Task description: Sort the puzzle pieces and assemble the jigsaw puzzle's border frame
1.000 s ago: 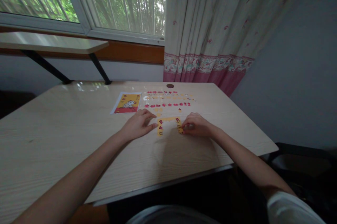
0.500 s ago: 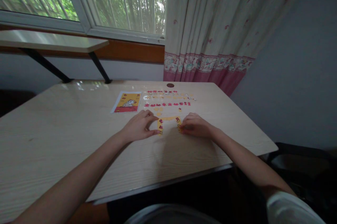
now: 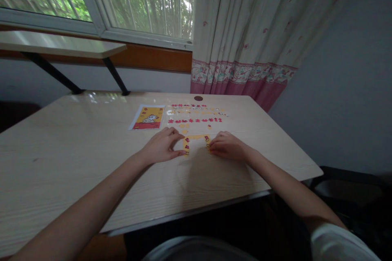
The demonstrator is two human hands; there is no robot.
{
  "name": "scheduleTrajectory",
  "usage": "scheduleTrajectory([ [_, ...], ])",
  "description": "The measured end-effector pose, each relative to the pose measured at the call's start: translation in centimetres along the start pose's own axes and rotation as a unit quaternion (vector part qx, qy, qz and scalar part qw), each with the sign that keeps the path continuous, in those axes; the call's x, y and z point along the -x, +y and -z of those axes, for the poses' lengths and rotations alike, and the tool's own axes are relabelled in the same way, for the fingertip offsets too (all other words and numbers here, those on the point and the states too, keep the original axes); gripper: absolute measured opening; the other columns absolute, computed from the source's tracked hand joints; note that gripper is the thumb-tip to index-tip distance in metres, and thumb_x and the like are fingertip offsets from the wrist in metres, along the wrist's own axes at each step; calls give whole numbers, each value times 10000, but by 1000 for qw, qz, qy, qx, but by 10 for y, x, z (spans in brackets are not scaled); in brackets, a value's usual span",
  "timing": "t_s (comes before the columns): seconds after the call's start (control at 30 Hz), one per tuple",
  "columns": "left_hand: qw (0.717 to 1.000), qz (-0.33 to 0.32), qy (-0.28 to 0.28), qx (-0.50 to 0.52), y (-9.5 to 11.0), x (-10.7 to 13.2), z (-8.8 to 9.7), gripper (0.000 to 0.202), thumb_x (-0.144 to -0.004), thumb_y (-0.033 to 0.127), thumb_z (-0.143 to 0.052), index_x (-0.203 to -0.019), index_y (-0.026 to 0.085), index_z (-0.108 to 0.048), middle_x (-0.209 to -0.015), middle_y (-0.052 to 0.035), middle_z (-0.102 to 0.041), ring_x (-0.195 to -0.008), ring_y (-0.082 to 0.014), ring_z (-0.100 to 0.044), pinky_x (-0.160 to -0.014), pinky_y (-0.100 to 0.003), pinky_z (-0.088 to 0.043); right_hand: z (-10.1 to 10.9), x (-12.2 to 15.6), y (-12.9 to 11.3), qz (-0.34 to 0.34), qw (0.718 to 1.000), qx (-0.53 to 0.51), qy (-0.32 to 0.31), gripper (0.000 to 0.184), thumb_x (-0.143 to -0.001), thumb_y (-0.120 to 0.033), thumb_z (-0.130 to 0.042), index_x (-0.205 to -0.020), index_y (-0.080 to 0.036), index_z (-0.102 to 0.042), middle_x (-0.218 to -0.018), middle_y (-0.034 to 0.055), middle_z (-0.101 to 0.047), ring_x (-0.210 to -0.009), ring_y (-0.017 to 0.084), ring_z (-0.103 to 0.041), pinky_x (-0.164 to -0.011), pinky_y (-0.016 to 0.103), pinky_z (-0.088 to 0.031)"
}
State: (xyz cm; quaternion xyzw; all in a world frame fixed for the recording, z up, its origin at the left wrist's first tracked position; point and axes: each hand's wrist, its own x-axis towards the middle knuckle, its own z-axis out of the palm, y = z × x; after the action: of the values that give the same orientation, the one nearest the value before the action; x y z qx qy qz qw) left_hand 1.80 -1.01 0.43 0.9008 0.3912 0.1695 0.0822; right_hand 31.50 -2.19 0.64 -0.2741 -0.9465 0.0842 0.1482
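A partly joined jigsaw puzzle [image 3: 197, 137] lies flat on the desk, its yellow pieces forming a top row and two side columns. My left hand [image 3: 162, 146] rests at the left column, with thumb and forefinger spread apart and their tips touching its outer edge. On the other side, my right hand [image 3: 228, 146] has its fingers pinched together at the lower end of the right column, on a yellow puzzle piece [image 3: 208, 145] that they partly cover. Just beyond the joined part lie a few loose yellow pieces [image 3: 184, 126] and a single small piece [image 3: 209, 126].
Loose red pieces [image 3: 196, 121] form a row farther back, with more mixed rows behind. A picture card [image 3: 149, 119] with a white animal on yellow and red lies to the left. A raised shelf [image 3: 61, 44] stands at the back left; a round dark disc [image 3: 198, 98] sits near the back edge.
The view has shifted very slightly. Both hands stay at the sides of the puzzle, the right fingers moving only a little at the right column.
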Motion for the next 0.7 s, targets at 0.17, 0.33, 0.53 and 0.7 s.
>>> scheduleTrajectory([
  [0.17, 1000, -3, -10, -20, 1, 0, 1, 599, -743, 629, -504, -1118, 170, -587, -971, -105, -542, -889, -243, -512, -802, -366, -418, 0, -3, 4, 14, 1000, -22, 9, 197, -854, -333, -513, -934, -211, -645, -956, 42, -661, -909, 153, -555, -821, 310, -381],
  [0.33, 1000, -4, -15, -27, 2, 0, 0, 608, -747, 632, -496, -1123, 162, -584, -974, -109, -542, -892, -247, -513, -799, -371, -418, 2, -14, 28, -32, 998, -13, 52, 223, -868, -304, -484, -982, -194, -642, -982, 69, -644, -934, 168, -558, -858, 332, -395],
  [0.53, 1000, 4, -10, -11, 4, 0, 2, 591, -735, 627, -516, -1110, 177, -591, -969, -102, -552, -892, -248, -515, -795, -376, -418, -6, -23, 53, -138, 989, 39, 42, 372, -877, -310, -469, -1221, -181, -528, -1100, 121, -579, -1030, 206, -502, -904, 376, -373],
  [0.7, 1000, -4, -10, -8, 3, 0, 1, 583, -747, 614, -511, -1113, 167, -587, -971, -106, -552, -893, -248, -515, -797, -372, -417, -11, -25, 54, -166, 983, 36, 66, 292, -871, -344, -476, -1053, -185, -640, -989, 99, -601, -966, 197, -518, -865, 352, -387],
])
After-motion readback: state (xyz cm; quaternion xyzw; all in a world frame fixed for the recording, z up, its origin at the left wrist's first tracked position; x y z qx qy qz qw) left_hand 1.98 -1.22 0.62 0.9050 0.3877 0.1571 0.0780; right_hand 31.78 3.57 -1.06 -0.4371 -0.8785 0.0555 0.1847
